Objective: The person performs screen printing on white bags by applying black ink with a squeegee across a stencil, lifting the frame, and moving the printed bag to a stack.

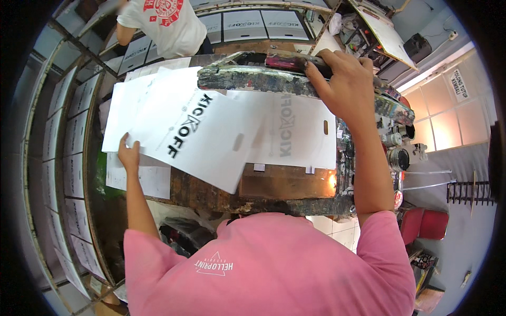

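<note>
Evidently lifted at a slant above the left half of the worktable [192, 192] is the printed sheet [211, 134], white with dark lettering. The left hand [129, 152], by the worktable's left edge, has its fingers pinched on the sheet's corner. Over the worktable's far right part, the right hand [342, 79] has its fingers curled on a dark bar of the ink-caked frame [253, 79].

Flat on the right half of the worktable lies a slotted white panel [311, 137] with paler lettering; the frame stands in the way of its far edge, while the raised sheet overlaps its left part. More white sheets [118, 116] lie at the worktable's left end, above a loose paper [139, 179].

Crowding the worktable's right edge are jars [398, 158], with a red chair [432, 224] beyond them. Racked white boards [76, 174] line the space left of the worktable, and others [245, 25] stand past its far side, where a co-worker in a white shirt [168, 29] is partly cut off.
</note>
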Available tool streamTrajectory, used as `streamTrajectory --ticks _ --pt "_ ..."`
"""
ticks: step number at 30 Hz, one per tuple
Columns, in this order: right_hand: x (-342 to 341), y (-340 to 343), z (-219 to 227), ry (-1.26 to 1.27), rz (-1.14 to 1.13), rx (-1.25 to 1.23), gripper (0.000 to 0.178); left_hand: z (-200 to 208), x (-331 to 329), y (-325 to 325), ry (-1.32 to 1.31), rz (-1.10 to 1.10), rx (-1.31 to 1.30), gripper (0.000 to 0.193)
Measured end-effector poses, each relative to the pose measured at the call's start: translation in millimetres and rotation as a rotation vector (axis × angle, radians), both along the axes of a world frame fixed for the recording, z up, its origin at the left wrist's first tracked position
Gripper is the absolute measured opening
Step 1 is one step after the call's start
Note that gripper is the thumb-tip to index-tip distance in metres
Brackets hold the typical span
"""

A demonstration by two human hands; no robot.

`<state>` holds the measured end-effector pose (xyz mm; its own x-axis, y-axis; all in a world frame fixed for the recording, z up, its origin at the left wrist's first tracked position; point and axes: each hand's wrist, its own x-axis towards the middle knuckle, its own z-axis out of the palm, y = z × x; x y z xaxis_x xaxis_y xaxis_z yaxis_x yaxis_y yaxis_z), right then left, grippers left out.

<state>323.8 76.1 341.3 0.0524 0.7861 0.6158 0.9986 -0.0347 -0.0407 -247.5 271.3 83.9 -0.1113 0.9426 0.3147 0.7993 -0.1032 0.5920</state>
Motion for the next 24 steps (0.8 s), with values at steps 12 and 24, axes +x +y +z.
streamTrajectory --ticks 12,24 --pt "-5.4 -38.4 -64.7 0.0 0.174 -0.391 0.05 79.3 253.8 -195.7 -1.464 -0.931 -0.571 0.061" --pt "104.9 113.3 -290.9 0.153 0.24 -0.571 0.038 -38.0 240.3 -253.2 -1.223 0.06 -1.25 0.107"
